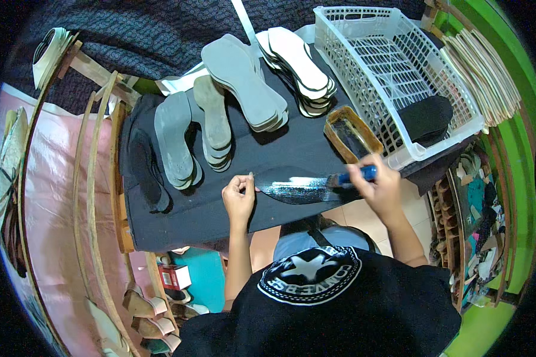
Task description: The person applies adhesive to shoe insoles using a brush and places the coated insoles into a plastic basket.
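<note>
A black sole-shaped piece [280,198] lies across the near part of the dark-covered table [220,223], with a wet, shiny white streak along its top. At its left end, my left hand [239,195] is closed, thumb and forefinger pinching the tip. My right hand [377,185] is wrapped round the blue handle of a brush [368,173], whose bristles rest on the right part of the sole piece. Just beyond my right hand stands a small rectangular tub [375,144], its walls crusted yellow-brown.
Stacked grey soles [235,74], smaller grey soles [174,137] and white-topped soles [295,59] line the table's far side. Black soles [146,166] lie at left. A white plastic crate [363,71] holding black pieces [426,119] stands at far right, beside stacked cream sheets [482,77].
</note>
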`<state>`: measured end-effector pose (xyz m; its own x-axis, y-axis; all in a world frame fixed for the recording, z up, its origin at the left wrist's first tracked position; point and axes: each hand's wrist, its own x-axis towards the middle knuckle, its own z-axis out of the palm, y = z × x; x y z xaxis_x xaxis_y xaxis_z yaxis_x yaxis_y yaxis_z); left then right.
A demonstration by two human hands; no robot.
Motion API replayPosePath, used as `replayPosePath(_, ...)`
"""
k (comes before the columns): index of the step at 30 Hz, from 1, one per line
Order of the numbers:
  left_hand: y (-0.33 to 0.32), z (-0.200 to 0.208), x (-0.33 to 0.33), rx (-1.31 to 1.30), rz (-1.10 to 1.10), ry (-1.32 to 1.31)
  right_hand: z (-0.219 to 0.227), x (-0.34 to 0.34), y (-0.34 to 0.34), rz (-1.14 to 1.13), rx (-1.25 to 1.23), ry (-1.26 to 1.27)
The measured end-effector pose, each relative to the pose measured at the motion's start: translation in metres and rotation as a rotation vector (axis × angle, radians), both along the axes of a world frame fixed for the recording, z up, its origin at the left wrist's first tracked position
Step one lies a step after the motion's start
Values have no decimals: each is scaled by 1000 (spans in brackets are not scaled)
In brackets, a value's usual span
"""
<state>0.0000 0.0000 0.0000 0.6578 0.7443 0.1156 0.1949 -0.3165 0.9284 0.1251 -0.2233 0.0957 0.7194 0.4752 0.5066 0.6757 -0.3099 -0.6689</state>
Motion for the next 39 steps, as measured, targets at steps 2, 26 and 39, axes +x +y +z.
replayPosePath(2,-6,-1,-3,-46,5,-73,2,-2,10,66,89,26)
replayPosePath(26,1,2,4,-21,-59,-69,3,10,95,238,81,-93)
replayPosePath(39,6,-1,0,-23,-27,-52,6,20,37,132,-2,-50)
